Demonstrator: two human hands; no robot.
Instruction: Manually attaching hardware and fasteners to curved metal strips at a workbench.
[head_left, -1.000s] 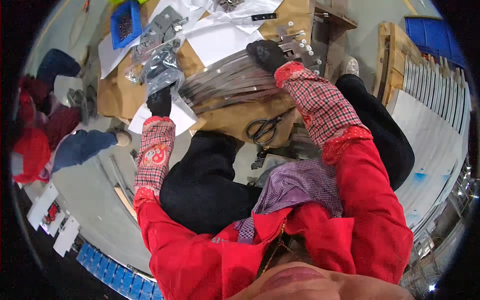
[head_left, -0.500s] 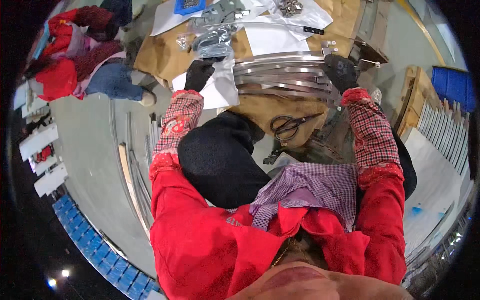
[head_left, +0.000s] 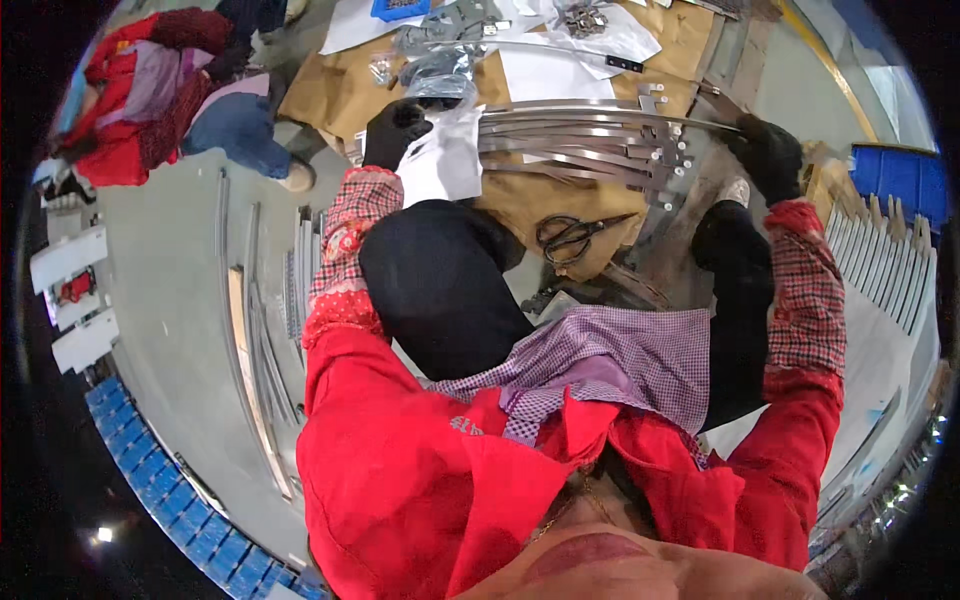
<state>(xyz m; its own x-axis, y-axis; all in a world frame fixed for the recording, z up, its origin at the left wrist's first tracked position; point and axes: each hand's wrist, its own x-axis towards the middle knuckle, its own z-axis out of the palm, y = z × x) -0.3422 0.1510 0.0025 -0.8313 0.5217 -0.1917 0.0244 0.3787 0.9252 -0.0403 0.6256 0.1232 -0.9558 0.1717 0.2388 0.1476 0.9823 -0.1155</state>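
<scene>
My left hand, in a black glove, is closed with its fingers curled at the upper left edge of a white sheet. That sheet covers the left ends of several long, shiny metal strips lying side by side. At the right, my black-gloved right hand is closed on the end of one metal strip, which reaches out past the others. Small pale end pieces show at the right ends of the bundle. Black-handled scissors lie on the brown paper, nearer to me than the strips.
Beyond the strips are a clear plastic bag, a pile of small metal parts and a blue tray. A co-worker crouches at the far left. Long bars lie on the left floor; a blue crate stands right.
My right hand has moved right and outward, drawing one strip's end away from the bundle. The white sheet by my left hand has shifted and folded narrower.
</scene>
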